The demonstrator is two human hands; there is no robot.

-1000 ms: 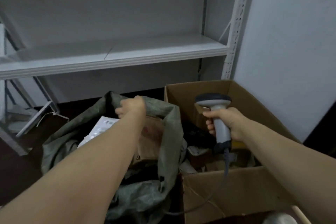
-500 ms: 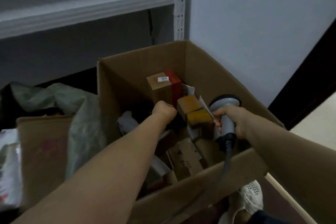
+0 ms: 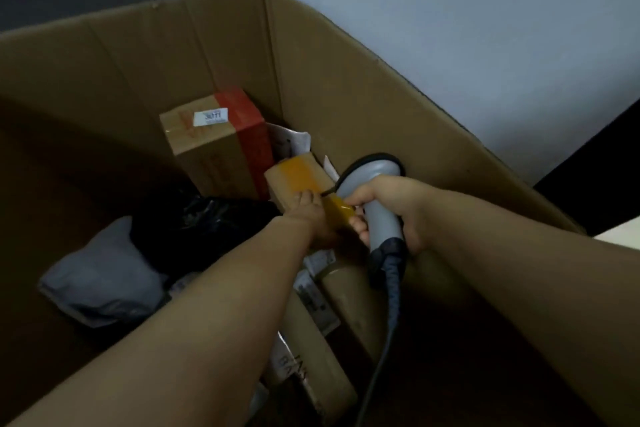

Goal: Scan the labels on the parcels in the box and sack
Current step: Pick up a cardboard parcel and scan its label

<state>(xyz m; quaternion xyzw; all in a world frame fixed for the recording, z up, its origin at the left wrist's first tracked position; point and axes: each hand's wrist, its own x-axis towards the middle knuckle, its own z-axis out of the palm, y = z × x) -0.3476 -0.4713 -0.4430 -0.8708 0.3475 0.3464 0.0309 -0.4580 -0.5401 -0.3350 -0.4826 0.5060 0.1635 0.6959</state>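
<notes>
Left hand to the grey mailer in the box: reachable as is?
Probably yes. The grey mailer lies uncovered at the left of the box. The left hand is inside it, on the yellow-taped parcel; only the black bag lies between, low enough to pass over.

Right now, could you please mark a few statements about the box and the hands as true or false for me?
1. The right hand grips the grey scanner. True.
2. The left hand rests on the black bag. False: it is on the yellow-taped parcel, to the right of that bag.
3. The red-taped box bears a white label on top. True.
4. The scanner is cordless. False: a cable hangs from its handle.
5. The grey pouch lies left of the black bag. True.
</notes>
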